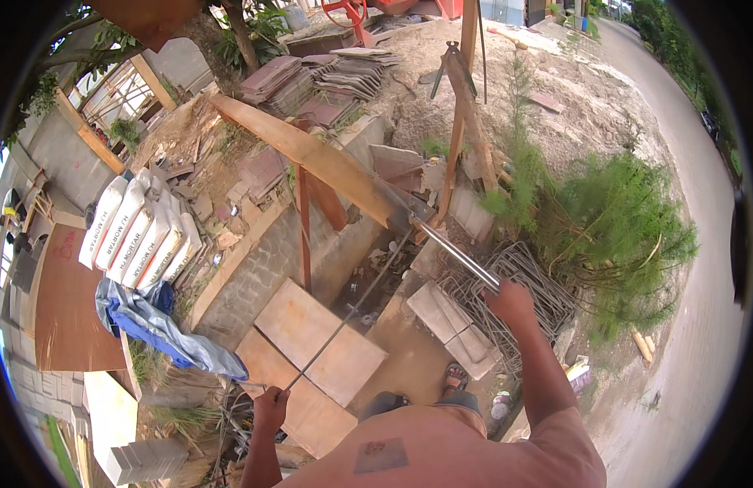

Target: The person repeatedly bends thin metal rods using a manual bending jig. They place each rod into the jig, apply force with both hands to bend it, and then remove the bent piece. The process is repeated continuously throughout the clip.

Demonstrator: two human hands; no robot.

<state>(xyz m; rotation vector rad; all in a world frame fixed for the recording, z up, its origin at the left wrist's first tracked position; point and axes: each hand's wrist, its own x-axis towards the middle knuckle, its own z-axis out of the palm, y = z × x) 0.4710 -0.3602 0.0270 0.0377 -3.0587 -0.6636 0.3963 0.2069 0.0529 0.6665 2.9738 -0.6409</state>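
My left hand (270, 408) is closed round the near end of a thin steel rod (344, 323). A short grey piece sticks out to the left of this hand; I cannot tell if it belongs to the rod. The rod runs up and right to the metal fitting (407, 208) on the end of a wooden beam (311, 156). A shiny metal pipe (464, 262) slants down from that fitting, and my right hand (511, 304) grips its lower end. How rod and pipe meet at the fitting is too small to make out.
Large tiles (319, 335) lie below the rod. Bent steel stirrups (515, 285) are heaped on the right beside stacked grey slabs (454, 327) and a feathery green bush (604, 228). White sacks (145, 232) stand left. Bolt cutters (452, 61) hang on an upright timber.
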